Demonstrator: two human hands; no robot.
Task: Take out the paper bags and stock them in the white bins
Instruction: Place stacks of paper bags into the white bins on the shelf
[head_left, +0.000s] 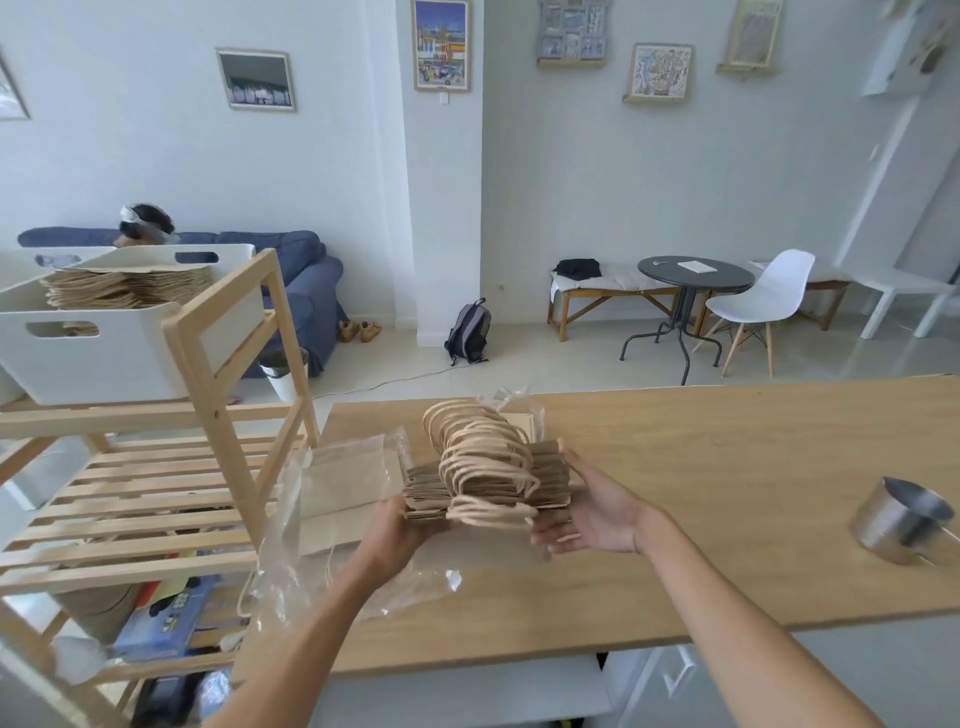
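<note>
1. You've got a stack of paper bags (485, 480) held up between both hands, just above the table (727, 493) near its left edge; the twine handles loop up on top.
2. Your left hand (400, 525) grips the stack's left end, fingers curled underneath; your right hand (592, 506) cups the right end, palm turned in, fingers loosely spread against it.
3. Clear plastic wrap (332, 519) lies crumpled on the table's left edge, below and left of the stack.
4. The white bin (104, 343) sits on top of the wooden rack (228, 364) to your left; it already has flat bags piled inside.
5. A metal tin (904, 519) lies tipped near the right edge.
</note>
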